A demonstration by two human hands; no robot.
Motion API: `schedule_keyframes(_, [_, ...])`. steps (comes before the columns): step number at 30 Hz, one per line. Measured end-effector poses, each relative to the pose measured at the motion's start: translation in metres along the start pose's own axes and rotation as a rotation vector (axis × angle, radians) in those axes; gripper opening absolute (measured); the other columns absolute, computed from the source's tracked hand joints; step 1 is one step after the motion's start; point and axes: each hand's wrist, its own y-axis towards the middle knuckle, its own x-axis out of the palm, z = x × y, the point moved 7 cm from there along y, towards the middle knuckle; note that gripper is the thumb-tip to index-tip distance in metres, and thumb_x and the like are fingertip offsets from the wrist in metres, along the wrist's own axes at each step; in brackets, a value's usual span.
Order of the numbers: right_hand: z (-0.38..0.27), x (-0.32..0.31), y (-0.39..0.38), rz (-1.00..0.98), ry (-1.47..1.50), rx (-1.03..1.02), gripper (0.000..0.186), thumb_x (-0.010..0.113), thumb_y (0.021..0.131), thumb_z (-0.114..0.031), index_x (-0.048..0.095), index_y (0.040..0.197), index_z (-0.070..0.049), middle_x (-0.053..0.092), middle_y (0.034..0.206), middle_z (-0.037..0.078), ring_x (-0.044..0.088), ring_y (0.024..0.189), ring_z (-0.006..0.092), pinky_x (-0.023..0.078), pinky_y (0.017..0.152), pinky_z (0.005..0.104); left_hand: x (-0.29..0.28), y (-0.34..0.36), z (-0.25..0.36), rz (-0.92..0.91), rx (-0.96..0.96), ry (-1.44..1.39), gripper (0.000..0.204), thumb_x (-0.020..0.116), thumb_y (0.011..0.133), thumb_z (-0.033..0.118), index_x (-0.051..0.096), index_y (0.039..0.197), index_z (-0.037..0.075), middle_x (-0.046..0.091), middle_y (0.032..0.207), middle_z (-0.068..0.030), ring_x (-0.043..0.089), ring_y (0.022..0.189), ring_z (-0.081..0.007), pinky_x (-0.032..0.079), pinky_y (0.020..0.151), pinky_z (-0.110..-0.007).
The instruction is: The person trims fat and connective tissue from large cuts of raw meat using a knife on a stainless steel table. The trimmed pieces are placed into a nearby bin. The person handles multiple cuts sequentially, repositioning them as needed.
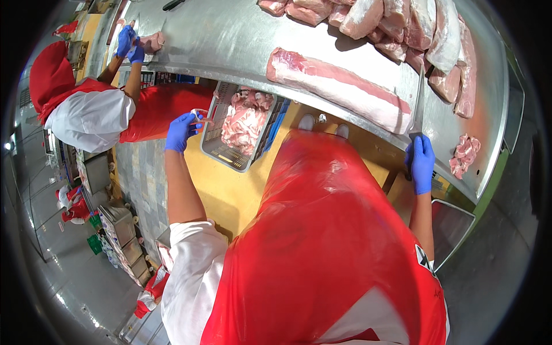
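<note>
Trimming looks partway along.
The right hand (422, 162) grips a knife (420, 103); the left hand (180, 132) holds a scrap (200, 112) near the crate (234, 163) of trimmings (247, 123) (already plenty). One long slab (339, 86) lies on the table (224, 43); a pile of meat (402, 26) waits beyond.

The steel table (213, 43) is brightly lit; shadows are cast beside the far meat pieces (362, 18). The red apron (328, 230) is streaked with glare; straight edges are bent outward.
</note>
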Motion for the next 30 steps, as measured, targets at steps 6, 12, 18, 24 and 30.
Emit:
schedule_keyframes(6, [0.026, -0.019, -0.026, 0.040, -0.100, 0.010, 0.023, 0.056, 0.111, -0.020, 0.065, 0.127, -0.006, 0.062, 0.080, 0.001, 0.054, 0.059, 0.0081, 0.045, 0.052, 0.0259, -0.043, 0.058, -0.073, 0.190, -0.115, 0.838, 0.037, 0.066, 0.096, 0.021, 0.070, 0.120, -0.006, 0.076, 0.097, -0.0229, 0.076, 0.073, -0.0296, 0.059, 0.054, -0.042])
schedule_keyframes(12, [0.046, -0.036, -0.025, 0.077, -0.005, -0.052, 0.030, 0.057, 0.110, -0.018, 0.062, 0.135, -0.001, 0.068, 0.099, 0.003, 0.064, 0.083, 0.0107, 0.053, 0.070, 0.0269, 0.114, 0.038, -0.011, 0.189, 0.592, 0.936, 0.038, 0.070, 0.099, 0.023, 0.072, 0.126, -0.004, 0.079, 0.111, -0.0207, 0.079, 0.084, -0.0281, 0.062, 0.074, -0.039])
schedule_keyframes(18, [0.060, -0.069, 0.006, 0.225, -0.496, 0.052, 0.041, 0.065, 0.101, -0.045, 0.074, 0.105, -0.005, 0.074, 0.087, 0.018, 0.072, 0.082, 0.0331, 0.056, 0.077, 0.0430, 0.335, -0.089, 0.104, 0.007, 1.059, 0.619, 0.022, 0.074, 0.097, 0.020, 0.077, 0.110, 0.003, 0.075, 0.106, -0.0157, 0.074, 0.093, -0.0308, 0.059, 0.084, -0.039])
schedule_keyframes(24, [0.027, -0.071, 0.087, 0.097, -0.893, -0.123, 0.056, 0.058, 0.099, -0.062, 0.076, 0.100, -0.009, 0.074, 0.094, 0.024, 0.071, 0.091, 0.0456, 0.056, 0.083, 0.0524, 0.478, -0.178, 0.146, -0.410, 1.397, 0.764, 0.023, 0.072, 0.094, 0.019, 0.072, 0.115, 0.008, 0.071, 0.103, -0.0117, 0.068, 0.094, -0.0324, 0.057, 0.083, -0.044])
schedule_keyframes(30, [0.022, -0.050, 0.117, -0.086, -0.856, -0.151, 0.056, 0.056, 0.099, -0.064, 0.076, 0.101, -0.011, 0.076, 0.098, 0.022, 0.072, 0.094, 0.0434, 0.057, 0.087, 0.0506, 0.511, -0.194, 0.126, -0.561, 1.434, 0.936, 0.024, 0.072, 0.093, 0.017, 0.073, 0.115, 0.008, 0.071, 0.106, -0.0118, 0.067, 0.095, -0.0328, 0.057, 0.083, -0.044])
